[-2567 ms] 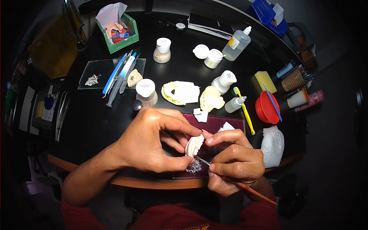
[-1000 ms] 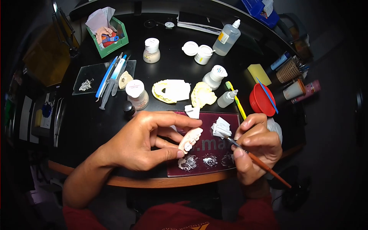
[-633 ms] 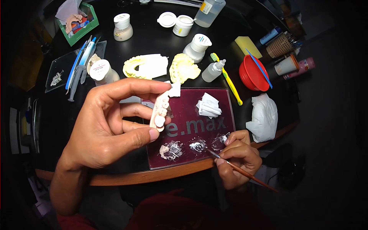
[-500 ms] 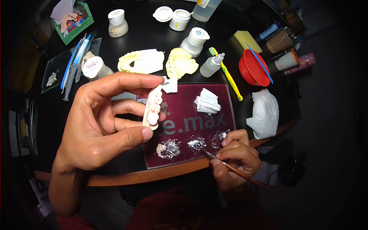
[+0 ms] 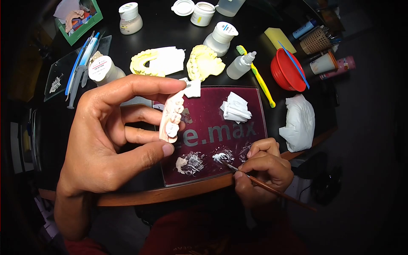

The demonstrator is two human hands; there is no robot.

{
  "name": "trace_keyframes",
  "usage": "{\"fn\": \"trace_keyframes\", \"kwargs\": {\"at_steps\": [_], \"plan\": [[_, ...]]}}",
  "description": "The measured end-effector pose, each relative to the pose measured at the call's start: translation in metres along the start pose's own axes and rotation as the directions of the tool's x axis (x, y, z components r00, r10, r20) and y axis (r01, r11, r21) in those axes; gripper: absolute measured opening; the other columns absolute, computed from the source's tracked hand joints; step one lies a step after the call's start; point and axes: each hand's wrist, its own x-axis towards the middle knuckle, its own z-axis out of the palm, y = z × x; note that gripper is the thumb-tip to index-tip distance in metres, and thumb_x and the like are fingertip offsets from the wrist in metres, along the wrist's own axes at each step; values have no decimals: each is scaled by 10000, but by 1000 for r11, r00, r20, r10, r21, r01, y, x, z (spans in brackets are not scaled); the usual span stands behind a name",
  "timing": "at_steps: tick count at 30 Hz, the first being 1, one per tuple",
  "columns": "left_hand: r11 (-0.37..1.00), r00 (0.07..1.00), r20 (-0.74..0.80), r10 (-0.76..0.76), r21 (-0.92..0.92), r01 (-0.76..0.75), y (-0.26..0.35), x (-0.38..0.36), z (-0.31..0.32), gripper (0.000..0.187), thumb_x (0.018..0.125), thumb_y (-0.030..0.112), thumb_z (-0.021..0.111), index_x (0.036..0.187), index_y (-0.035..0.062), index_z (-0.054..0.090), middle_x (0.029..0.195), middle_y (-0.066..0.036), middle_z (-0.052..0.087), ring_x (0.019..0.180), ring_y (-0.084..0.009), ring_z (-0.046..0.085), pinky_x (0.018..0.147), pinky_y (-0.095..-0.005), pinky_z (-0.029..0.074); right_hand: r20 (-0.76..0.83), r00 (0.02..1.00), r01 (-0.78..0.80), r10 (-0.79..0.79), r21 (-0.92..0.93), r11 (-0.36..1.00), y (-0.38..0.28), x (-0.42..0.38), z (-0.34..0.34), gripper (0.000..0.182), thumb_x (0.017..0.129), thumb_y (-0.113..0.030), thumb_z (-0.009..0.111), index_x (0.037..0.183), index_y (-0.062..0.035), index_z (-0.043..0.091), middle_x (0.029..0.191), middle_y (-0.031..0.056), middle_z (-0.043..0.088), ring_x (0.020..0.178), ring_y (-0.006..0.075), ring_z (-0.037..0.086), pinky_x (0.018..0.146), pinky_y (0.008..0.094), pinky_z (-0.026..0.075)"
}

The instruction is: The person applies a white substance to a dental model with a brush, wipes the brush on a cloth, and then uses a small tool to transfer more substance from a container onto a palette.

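Between the thumb and fingers of my left hand (image 5: pixel 114 131) is a pinkish dental model piece (image 5: pixel 170 117), its row of teeth facing right. My right hand (image 5: pixel 265 172) pinches a thin brown brush (image 5: pixel 272 190); its tip is at the white paste (image 5: pixel 222 157) on the dark red slab (image 5: pixel 199 176). A beige and white smear (image 5: pixel 190 164) lies left of that paste. A folded white tissue (image 5: pixel 236 108) rests on the slab's upper right part.
Behind the slab stand yellow dental casts (image 5: pixel 204 63), a dropper bottle (image 5: pixel 241 66) and several jars. A yellow toothbrush (image 5: pixel 260 83), a red bowl (image 5: pixel 288 70) and a crumpled white tissue (image 5: pixel 298 123) are on the right. Tools (image 5: pixel 83 61) lie at the left.
The view has shifted slightly, so the objects behind the slab appear higher and some further right. Both hands keep their holds; the brush tip stays at the white paste.
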Motion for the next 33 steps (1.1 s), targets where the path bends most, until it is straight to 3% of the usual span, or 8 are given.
{"fn": "trace_keyframes", "kwargs": {"at_steps": [21, 24, 28, 33], "plan": [[1000, 999, 35, -1, 3, 1, -2, 2, 0, 640, 783, -171, 764, 1386, -150, 553, 1230, -202, 666, 1119, -241, 729, 898, -318, 673, 2, 1000, 17, -18, 43, 999, -2, 2, -1, 153, 670, -46, 767, 805, -85, 705, 612, -16, 618, 756, 168, 560, 763, 329, 393], [999, 996, 85, 27, 29, -30, -6, 1, -6, 581, 811, -178, 729, 1370, -161, 571, 1315, -204, 587, 1136, -259, 720, 910, -318, 669, 13, 995, 96, -99, 161, 982, -2, 15, -3, 145, 696, -35, 748, 831, -65, 702, 647, 12, 645, 714, 166, 548, 757, 342, 428], [997, 989, 143, 34, 60, -42, -2, 1, -8, 584, 811, -175, 738, 1376, -138, 593, 1289, -197, 587, 1109, -266, 732, 906, -321, 668, 94, 948, 256, -305, 344, 903, -8, 63, -10, 102, 742, -42, 737, 840, -45, 709, 708, 42, 681, 668, 172, 559, 781, 368, 476], [1000, 981, 196, -5, 6, 4, 0, 2, -13, 566, 807, -172, 747, 1354, -147, 605, 1228, -226, 665, 1083, -265, 742, 882, -321, 672, 256, 839, 300, -479, 517, 802, -16, 119, -2, 125, 744, -13, 745, 865, -13, 713, 731, 69, 692, 676, 211, 623, 833, 422, 543]]}}
